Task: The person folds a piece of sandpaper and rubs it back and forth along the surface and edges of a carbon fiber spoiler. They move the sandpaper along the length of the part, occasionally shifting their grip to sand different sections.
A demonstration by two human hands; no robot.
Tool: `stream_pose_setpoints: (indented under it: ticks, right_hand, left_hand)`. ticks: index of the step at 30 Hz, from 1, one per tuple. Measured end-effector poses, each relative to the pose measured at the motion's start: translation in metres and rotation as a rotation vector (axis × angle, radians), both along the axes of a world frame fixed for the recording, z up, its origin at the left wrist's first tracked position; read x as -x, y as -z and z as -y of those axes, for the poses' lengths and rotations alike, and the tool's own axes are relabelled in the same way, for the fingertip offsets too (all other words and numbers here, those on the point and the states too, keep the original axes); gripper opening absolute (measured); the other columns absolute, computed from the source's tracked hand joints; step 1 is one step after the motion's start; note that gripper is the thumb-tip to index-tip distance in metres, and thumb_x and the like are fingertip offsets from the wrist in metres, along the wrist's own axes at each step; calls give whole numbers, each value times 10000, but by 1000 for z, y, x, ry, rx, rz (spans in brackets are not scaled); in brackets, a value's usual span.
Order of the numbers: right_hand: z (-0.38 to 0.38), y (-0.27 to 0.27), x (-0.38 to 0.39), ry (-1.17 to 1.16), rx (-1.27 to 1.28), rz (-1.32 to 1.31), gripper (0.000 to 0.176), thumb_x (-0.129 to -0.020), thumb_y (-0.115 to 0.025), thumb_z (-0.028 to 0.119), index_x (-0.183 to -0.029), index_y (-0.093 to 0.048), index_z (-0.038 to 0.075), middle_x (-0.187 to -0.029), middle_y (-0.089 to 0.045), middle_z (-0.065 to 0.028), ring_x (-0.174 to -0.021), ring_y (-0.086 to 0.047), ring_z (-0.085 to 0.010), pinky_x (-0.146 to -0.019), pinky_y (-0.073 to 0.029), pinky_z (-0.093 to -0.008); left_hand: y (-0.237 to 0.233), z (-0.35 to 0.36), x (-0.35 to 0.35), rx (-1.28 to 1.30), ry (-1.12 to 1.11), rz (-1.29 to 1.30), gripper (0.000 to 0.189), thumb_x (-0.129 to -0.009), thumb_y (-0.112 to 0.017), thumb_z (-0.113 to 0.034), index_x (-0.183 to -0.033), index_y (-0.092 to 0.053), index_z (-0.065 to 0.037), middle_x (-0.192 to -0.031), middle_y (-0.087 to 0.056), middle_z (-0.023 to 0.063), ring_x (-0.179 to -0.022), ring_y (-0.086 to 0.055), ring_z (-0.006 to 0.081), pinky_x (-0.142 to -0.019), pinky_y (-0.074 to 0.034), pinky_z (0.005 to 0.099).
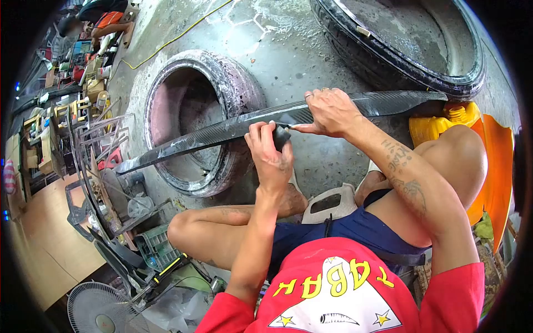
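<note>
A long, dark, carbon-patterned strip [205, 135] lies slantwise across the view, above a pinkish-white smeared tire [239, 83]. My right hand [330, 114] grips the strip near its middle, fingers over the far edge and thumb on the near side. Just left of it, my left hand [269, 152] is closed round a small black block [281, 136], which touches the strip's near edge. The block's underside is hidden by my fingers. The strip's right end reaches over a yellow container [427, 130].
A larger tire [383, 69] lies at the upper right. Orange panel [494, 166] stands at the right. A fan [102, 311] and green crate [158, 247] are at the lower left. Another person [114, 25] is at the upper left, beside clutter. A yellow cord [172, 41] crosses the floor.
</note>
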State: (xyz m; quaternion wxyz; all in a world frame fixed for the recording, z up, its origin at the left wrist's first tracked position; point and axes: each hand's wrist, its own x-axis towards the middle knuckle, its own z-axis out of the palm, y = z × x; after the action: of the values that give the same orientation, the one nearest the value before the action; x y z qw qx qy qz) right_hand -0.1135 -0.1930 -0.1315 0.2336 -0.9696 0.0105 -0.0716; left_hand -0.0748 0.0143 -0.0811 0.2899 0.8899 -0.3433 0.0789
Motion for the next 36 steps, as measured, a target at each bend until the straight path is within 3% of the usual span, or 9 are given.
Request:
stream_pose_setpoints:
  ticks: [9, 12, 16, 20, 24, 27, 28, 32, 36]
  right_hand:
    - [-2, -4, 1, 1, -7, -69, 889, -852, -691, 785, -1150, -684, -52, -994, -721, -200, -951, -739, -379, -841, -576, -453]
    - [0, -6, 3, 6, -3, -112, 880, -852, -696, 779, -1145, -682, -51, -992, -721, -200, -952, -739, -381, -842, -576, -448]
    - [-2, 0, 2, 16, 2, -58, 875, -852, -691, 784, -1127, -676, -47, -1010, -728, -208, -971, -739, -384, -856, -577, -450]
    - [-1, -6, 1, 14, -19, -90, 883, -848, -691, 786, -1131, -674, -50, -1013, -730, -208, -964, -736, -385, -856, -573, -457]
    - [-2, 1, 4, 16, 21, -11, 879, -848, -690, 786, -1126, -679, -48, -1006, -728, -207, -951, -735, -379, -853, -570, -459]
    - [-2, 0, 2, 22, -28, -34, 873, -849, -690, 787, -1118, -685, -43, -1000, -726, -203, -942, -735, -373, -852, -570, -458]
    - [-2, -2, 3, 12, -19, -62, 870, -848, -691, 787, -1114, -687, -42, -996, -725, -201, -939, -735, -372, -851, -570, -458]
    - [-3, 5, 4, 16, 10, 14, 868, -850, -692, 785, -1115, -689, -42, -985, -725, -198, -930, -735, -369, -846, -569, -453]
    - [-4, 5, 4, 37, 7, -5, 872, -851, -692, 784, -1124, -692, -44, -983, -727, -197, -929, -737, -361, -841, -569, -445]
  left_hand:
    - [0, -3, -6, -18, 4, -1, 265, -895, -782, -66, -1112, -654, 17, -1111, -612, 198, -1068, -575, 414, -951, -462, 495]
    - [8, -22, -40, 0, -126, -26, 308, -869, -789, -59, -1131, -648, 20, -1146, -598, 220, -1079, -571, 419, -963, -457, 502]
    - [3, 2, 2, -13, -1, 7, 267, -904, -775, -65, -1132, -659, 8, -1114, -611, 200, -1063, -576, 411, -946, -457, 491]
    - [9, -23, -50, 2, -100, -32, 321, -828, -768, -30, -1119, -642, 22, -1155, -591, 225, -1076, -568, 422, -962, -454, 495]
    - [-2, 1, 0, -21, 39, -33, 292, -872, -770, -41, -1129, -643, 15, -1149, -616, 205, -1061, -584, 406, -961, -459, 483]
    - [-2, -17, -42, -46, 60, -29, 325, -826, -749, -9, -1126, -632, 28, -1147, -596, 221, -1072, -575, 420, -972, -453, 498]
    - [0, -21, -49, -30, -71, -8, 319, -831, -758, -23, -1126, -640, 16, -1150, -599, 220, -1088, -571, 420, -973, -454, 495]
    - [-3, -5, 0, -34, 49, -44, 274, -900, -782, -90, -1130, -663, 0, -1170, -626, 208, -1084, -578, 403, -962, -458, 484]
    - [-1, -23, -46, -35, -74, -6, 308, -852, -780, -62, -1121, -652, 15, -1165, -619, 218, -1086, -572, 415, -974, -453, 491]
